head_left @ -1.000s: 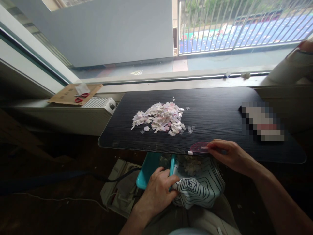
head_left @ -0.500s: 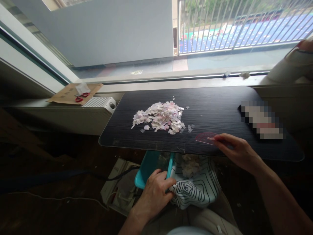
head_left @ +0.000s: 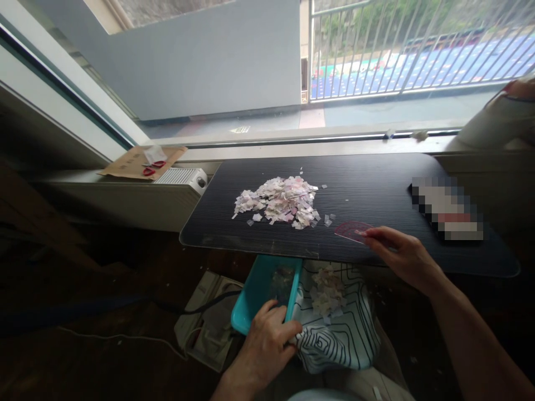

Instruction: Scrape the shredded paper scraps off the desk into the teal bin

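My right hand (head_left: 403, 253) pinches a pink see-through protractor (head_left: 350, 231) just above the front of the dark tabletop (head_left: 376, 184). To the left of the protractor lies a heap of small cut paper scraps (head_left: 286, 200), with a few loose bits around it. Below the table edge, my left hand (head_left: 271, 337) is closed on the near right rim of a turquoise plastic bin (head_left: 246, 309), in which some scraps show dimly. Beside the bin, a white cloth with black lines (head_left: 355, 328) covers my lap. More paper scraps (head_left: 328, 289) rest on the cloth.
A blurred-out flat object (head_left: 447, 211) lies on the table's right. Red-handled scissors (head_left: 154, 167) rest on a brown envelope (head_left: 129, 161) on the sill, near a white radiator (head_left: 184, 177). An open beige box (head_left: 204, 328) stands on the floor, left of the bin.
The view has tilted slightly, showing more of the bin's inside and of the scraps on the cloth. Both hands keep their holds and have barely moved.
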A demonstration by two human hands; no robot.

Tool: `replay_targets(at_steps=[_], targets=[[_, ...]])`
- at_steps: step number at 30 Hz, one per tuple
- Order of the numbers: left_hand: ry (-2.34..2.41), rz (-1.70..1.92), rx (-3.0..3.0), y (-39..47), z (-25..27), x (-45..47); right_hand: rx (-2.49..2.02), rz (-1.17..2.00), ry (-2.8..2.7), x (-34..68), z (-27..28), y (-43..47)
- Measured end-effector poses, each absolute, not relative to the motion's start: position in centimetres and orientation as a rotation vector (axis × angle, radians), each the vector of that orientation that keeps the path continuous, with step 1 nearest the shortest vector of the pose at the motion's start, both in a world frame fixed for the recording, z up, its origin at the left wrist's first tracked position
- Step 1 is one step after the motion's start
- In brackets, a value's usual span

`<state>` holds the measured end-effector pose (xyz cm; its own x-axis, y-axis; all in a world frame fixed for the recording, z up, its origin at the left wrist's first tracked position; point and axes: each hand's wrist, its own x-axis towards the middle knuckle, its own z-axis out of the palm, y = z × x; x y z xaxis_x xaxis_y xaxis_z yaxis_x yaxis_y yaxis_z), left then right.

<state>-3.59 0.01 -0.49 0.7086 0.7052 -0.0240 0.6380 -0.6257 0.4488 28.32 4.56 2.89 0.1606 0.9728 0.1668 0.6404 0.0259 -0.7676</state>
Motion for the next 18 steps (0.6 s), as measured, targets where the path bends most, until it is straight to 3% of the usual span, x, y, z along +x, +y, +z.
replay_targets(at_steps=[7, 13, 18], targets=[[1.109, 0.093, 2.493, 1.6, -1.0, -1.5, -1.728, 0.537, -1.679, 28.6, 3.3, 4.2], [1.074, -0.011, 2.476, 1.7, -0.8, -1.9, -1.679, 0.893, -2.071, 27.1, 4.4, 1.7], [1.076, -0.058, 2.451, 1.6, -0.7, -1.8, -1.812, 0.648, -2.225, 23.8, 2.7, 1.2]])
